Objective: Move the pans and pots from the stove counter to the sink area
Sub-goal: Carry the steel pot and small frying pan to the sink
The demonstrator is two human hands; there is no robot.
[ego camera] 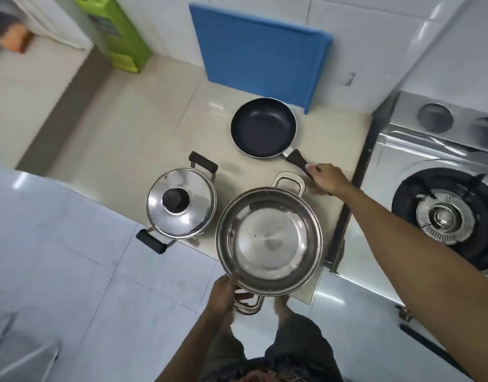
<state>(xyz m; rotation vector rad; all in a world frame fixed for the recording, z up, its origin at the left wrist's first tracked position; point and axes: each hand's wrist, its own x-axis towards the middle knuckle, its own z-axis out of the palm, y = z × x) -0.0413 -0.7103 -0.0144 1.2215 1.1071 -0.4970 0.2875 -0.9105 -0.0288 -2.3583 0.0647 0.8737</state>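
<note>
Pans and pots sit clustered at frame centre on the beige counter [143, 128], just left of the gas stove [441, 213]. Open steel pot [269, 244] is nearest me, lower centre. My left hand [223, 295] is clenched on its near loop handle, thumb over the rim; far loop handle is free. One-handed hold on one side, so I judge the pot may tip once lifted.

My right hand [324, 177] reaches across and closes fingers round the end of the black frying pan [263, 127] handle, upper centre-right. Pan lies flat on the counter. Handle points at me, hence the grab from the tip. Seems I'm taking two items in one trip.

Lidded pot [181, 202] stands left of the open pot, very close, can't tell if touching. Black side handles, black knob, lid on. Untouched.

Around: blue board [259, 56] leans on the tiled wall behind the pan. Green box [117, 31] at upper left. Stove burner at right.

Sink not in view. Obstacles: my right forearm crosses above the open pot's right edge, and the lidded pot crowds its left side. Lift straight up first, I'd say.
</note>
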